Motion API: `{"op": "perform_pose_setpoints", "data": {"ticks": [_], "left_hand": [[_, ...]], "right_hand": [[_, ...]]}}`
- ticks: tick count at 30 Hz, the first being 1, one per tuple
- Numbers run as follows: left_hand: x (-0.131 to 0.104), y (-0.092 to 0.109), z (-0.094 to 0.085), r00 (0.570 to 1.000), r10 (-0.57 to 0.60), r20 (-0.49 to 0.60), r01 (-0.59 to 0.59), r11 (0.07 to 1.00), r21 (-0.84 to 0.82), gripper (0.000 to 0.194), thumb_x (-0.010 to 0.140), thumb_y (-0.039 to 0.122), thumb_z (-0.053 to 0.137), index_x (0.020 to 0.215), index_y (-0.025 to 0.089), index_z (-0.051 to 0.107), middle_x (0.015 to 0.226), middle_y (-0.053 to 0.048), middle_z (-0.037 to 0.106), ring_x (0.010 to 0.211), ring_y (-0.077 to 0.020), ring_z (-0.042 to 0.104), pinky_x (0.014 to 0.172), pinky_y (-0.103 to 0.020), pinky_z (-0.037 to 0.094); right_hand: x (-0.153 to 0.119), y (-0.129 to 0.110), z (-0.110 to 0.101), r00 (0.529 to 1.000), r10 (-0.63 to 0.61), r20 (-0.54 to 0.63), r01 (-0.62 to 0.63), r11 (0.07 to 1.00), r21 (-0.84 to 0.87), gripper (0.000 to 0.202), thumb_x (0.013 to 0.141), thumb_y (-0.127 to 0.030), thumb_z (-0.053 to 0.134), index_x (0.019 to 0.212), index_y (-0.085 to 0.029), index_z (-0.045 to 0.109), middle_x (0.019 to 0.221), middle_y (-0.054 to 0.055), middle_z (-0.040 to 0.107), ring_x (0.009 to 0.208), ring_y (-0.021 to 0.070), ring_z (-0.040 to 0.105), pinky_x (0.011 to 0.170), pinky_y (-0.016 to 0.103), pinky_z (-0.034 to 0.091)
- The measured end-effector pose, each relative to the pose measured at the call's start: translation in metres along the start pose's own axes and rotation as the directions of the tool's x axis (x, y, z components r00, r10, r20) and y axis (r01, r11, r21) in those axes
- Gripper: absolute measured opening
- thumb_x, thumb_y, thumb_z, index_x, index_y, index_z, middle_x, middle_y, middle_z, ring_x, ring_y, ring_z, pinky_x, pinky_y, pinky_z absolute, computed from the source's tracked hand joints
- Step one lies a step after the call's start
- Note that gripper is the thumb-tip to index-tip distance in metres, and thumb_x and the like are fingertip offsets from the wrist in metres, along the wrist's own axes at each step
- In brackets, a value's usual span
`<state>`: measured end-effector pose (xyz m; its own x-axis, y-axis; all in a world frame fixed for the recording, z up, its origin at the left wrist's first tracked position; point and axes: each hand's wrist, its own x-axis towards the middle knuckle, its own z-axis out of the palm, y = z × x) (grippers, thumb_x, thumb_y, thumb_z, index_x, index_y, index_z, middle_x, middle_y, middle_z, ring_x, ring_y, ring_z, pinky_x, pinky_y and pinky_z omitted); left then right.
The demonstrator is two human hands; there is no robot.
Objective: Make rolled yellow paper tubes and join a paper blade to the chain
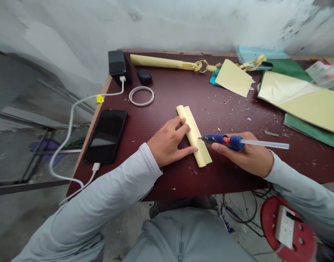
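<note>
A sheet of pale yellow paper (195,135), rolled into a tube with one flat flap along its right side, lies slanted on the dark red table. My left hand (171,141) presses on the roll, its fingers and thumb spread along it. In my right hand (246,154) is a blue hot glue gun (223,140), with a clear glue stick (266,144) sticking out of its back end. The nozzle points left and meets the paper near the line between roll and flap; whether it touches cannot be made out.
A phone (106,136) on a white cable, a black charger block (117,65) and a white ring (141,96) are at left. Behind lie a long paper tube (158,62) and a paper chain (206,67). Yellow paper sheets (300,98) lie right. A power strip (285,226) rests on a red stool.
</note>
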<state>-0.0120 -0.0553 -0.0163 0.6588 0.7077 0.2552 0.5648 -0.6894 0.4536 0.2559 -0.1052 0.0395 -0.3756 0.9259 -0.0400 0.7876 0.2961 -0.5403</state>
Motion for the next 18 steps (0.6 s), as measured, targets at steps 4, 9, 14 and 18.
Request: {"op": "perform_pose_setpoints", "data": {"ticks": [4, 9, 14, 18], "left_hand": [[-0.001, -0.002, 0.001, 1.000, 0.002, -0.003, -0.002, 1.000, 0.007, 0.053, 0.092, 0.056, 0.071, 0.121, 0.013, 0.061, 0.139, -0.022, 0.056, 0.133, -0.0360, 0.056, 0.114, -0.054, 0.049], [-0.001, -0.002, 0.001, 1.000, 0.001, 0.010, -0.001, 1.000, 0.016, 0.055, 0.091, 0.055, 0.072, 0.122, 0.011, 0.062, 0.139, -0.023, 0.056, 0.132, -0.0362, 0.057, 0.115, -0.054, 0.048], [0.000, -0.001, 0.001, 1.000, -0.004, 0.012, 0.003, 1.000, 0.024, 0.054, 0.092, 0.055, 0.071, 0.120, 0.011, 0.062, 0.138, -0.023, 0.056, 0.132, -0.0367, 0.057, 0.115, -0.054, 0.048], [-0.001, -0.001, 0.002, 1.000, -0.001, 0.005, 0.000, 1.000, 0.022, 0.054, 0.092, 0.056, 0.071, 0.121, 0.011, 0.062, 0.139, -0.022, 0.056, 0.133, -0.0367, 0.056, 0.116, -0.054, 0.048]], "right_hand": [[-0.022, -0.006, -0.005, 0.994, 0.070, 0.081, -0.074, 0.996, 0.049, 0.051, 0.099, -0.057, 0.060, 0.066, -0.021, 0.047, 0.056, -0.003, 0.044, 0.053, 0.0109, 0.034, 0.054, 0.032, 0.025], [-0.047, -0.008, -0.010, 0.984, 0.059, 0.170, -0.072, 0.994, 0.077, 0.049, 0.100, -0.054, 0.060, 0.066, -0.021, 0.049, 0.058, -0.003, 0.045, 0.054, 0.0107, 0.036, 0.053, 0.031, 0.025], [-0.054, -0.002, -0.018, 0.985, 0.144, 0.100, -0.156, 0.980, 0.123, 0.046, 0.098, -0.054, 0.065, 0.068, -0.021, 0.055, 0.058, -0.003, 0.044, 0.055, 0.0108, 0.037, 0.052, 0.030, 0.027], [-0.037, 0.009, -0.023, 0.985, 0.175, -0.007, -0.171, 0.969, 0.180, 0.043, 0.095, -0.057, 0.068, 0.072, -0.021, 0.059, 0.060, -0.002, 0.052, 0.055, 0.0122, 0.044, 0.053, 0.030, 0.031]]}}
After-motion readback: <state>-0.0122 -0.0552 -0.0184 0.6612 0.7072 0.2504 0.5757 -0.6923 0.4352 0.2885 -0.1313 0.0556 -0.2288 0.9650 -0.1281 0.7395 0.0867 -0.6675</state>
